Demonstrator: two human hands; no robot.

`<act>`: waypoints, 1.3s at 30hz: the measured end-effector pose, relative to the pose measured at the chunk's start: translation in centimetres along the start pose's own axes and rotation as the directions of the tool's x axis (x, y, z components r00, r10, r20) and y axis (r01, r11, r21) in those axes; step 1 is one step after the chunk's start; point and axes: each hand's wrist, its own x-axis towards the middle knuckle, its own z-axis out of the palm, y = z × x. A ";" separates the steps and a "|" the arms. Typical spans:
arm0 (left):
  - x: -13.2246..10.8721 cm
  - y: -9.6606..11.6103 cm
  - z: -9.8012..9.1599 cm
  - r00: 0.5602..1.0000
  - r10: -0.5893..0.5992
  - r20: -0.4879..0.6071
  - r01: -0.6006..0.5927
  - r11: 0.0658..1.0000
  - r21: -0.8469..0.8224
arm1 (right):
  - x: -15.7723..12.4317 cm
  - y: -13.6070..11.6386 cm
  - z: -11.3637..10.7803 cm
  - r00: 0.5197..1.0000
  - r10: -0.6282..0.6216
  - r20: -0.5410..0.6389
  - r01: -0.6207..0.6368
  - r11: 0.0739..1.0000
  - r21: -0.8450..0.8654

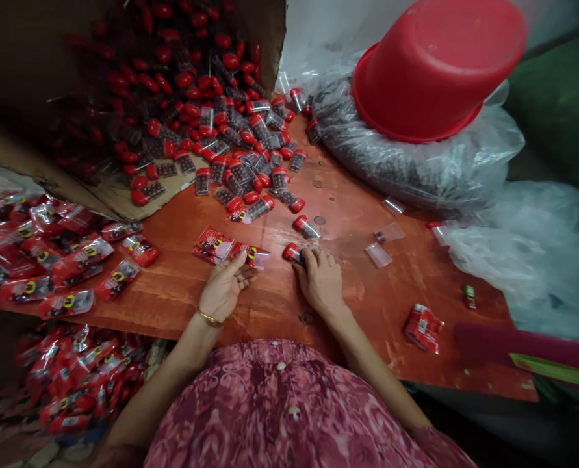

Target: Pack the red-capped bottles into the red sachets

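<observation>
In my left hand (222, 287) a small red printed sleeve (253, 255) with a clear end is pinched near the thumb. Just left of it, touching or nearly so, a stack of flat red printed sleeves (212, 244) lies on the table. My right hand (323, 281) has its fingers closed over a small clear container with a red cap (293, 252); the fingers hide most of its body. A second red-capped container (306, 227), filled with dark pieces, lies just beyond that hand.
Many red-capped containers (240, 170) spill from a cardboard box (172, 195). Sleeved packs (82, 257) are heaped at left, more below the table edge. A red bucket (430, 71) stands upside down on a plastic bag (416, 172). Clear empty tubes (379, 255) and a crumpled red wrapper (423, 327) lie right.
</observation>
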 end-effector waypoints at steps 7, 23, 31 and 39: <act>0.1 -0.4 0.5 1.000 -0.008 0.028 0.007 0.999 0.054 | -1.6 0.4 -3.4 1.000 -0.001 -0.004 0.004 0.779 0.628; 0.5 -0.2 0.1 0.969 0.088 0.229 -0.156 0.943 0.294 | -1.3 -1.6 -5.2 0.938 -0.148 0.314 -0.173 0.584 0.793; 0.5 -0.1 0.4 0.952 0.077 0.295 -0.167 0.942 0.291 | -1.6 -1.3 -5.7 0.944 -0.086 0.318 -0.217 0.567 0.795; 0.5 0.1 -0.1 0.898 0.182 0.400 -0.364 0.820 0.442 | -1.3 -1.2 -5.0 0.882 -0.066 0.466 -0.390 0.452 0.802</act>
